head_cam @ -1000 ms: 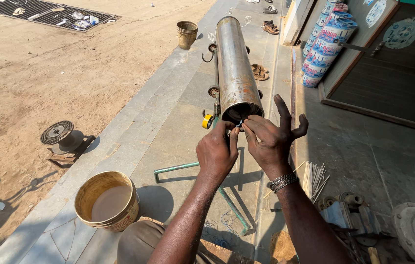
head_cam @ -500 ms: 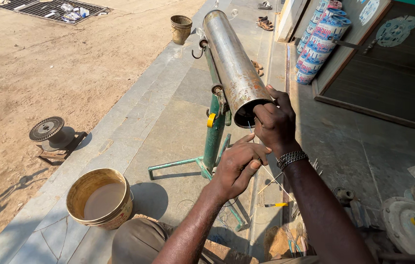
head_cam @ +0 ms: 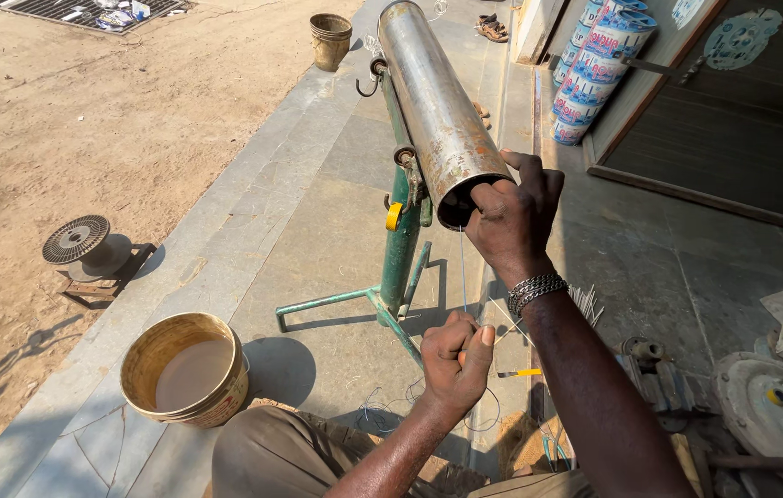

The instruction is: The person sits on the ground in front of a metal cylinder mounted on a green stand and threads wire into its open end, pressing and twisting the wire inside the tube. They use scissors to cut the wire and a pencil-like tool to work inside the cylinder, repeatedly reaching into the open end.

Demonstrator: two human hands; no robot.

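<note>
Metal tube [head_cam: 433, 101]: long steel cylinder, dull grey with rust-brown blotches, open at the near end. It lies tilted, the near mouth lower and towards the viewer, the far end higher and away. It is carried on a green metal stand [head_cam: 400, 249] with splayed feet on the stone pavement.

Wire [head_cam: 463, 267]: a thin, pale strand running nearly straight down from the tube's open mouth, taut. Its upper end is at the mouth's rim; its lower end is pinched in a closed fist below.
</note>
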